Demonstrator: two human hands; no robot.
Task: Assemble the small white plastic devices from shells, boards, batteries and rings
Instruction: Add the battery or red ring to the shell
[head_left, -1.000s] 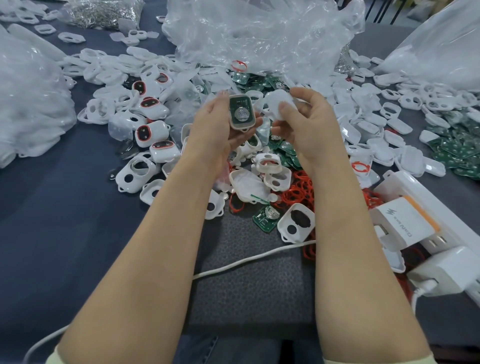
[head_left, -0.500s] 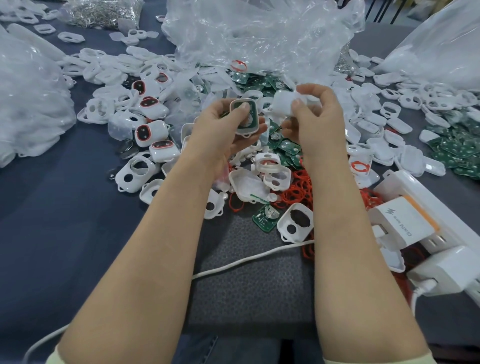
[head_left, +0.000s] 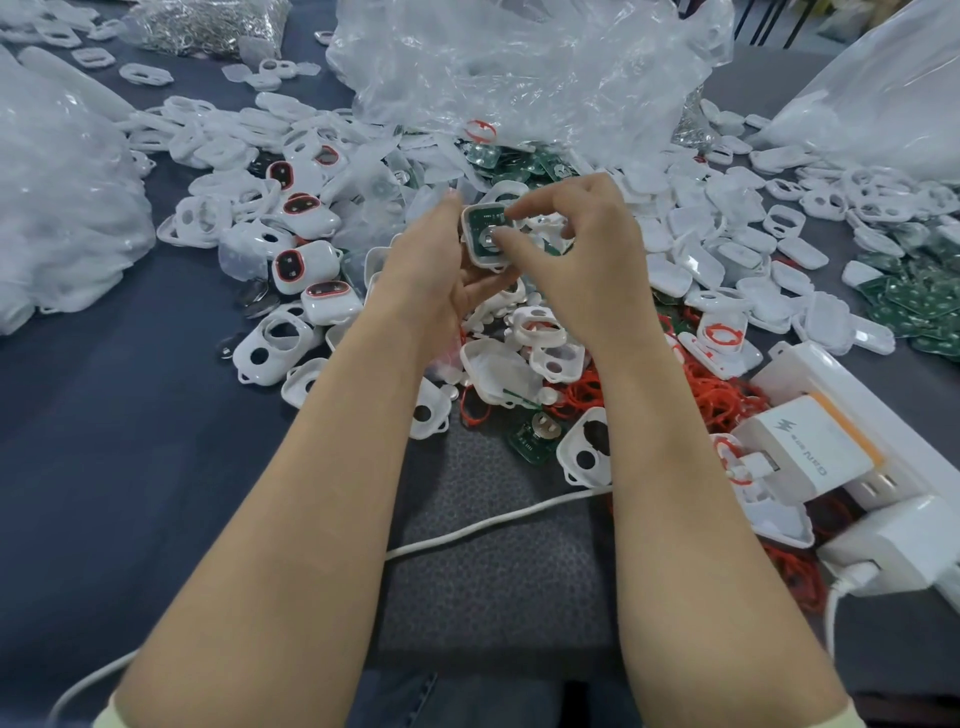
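My left hand (head_left: 441, 280) grips a white shell (head_left: 485, 236) that lies open, with a green board and a round silver battery inside. My right hand (head_left: 571, 254) has its thumb and forefinger pinched on that board and battery. A white piece shows behind its curled fingers; I cannot tell if it is held. Finished devices with red rings (head_left: 291, 265) lie to the left. Empty shells (head_left: 270, 348), red rings (head_left: 711, 395), green boards (head_left: 924, 306) and coin batteries (head_left: 260, 304) are spread over the table.
Clear plastic bags (head_left: 519, 62) stand at the back, with more at the left (head_left: 52, 208) and right (head_left: 883, 93). A white power strip (head_left: 852, 410) with a charger (head_left: 810, 452) sits at the right. A white cable (head_left: 493, 525) crosses the grey mat (head_left: 493, 597).
My right hand, which held a white cover apart from the shell, has come left onto the open shell. My left hand has lowered and turned the shell a little.
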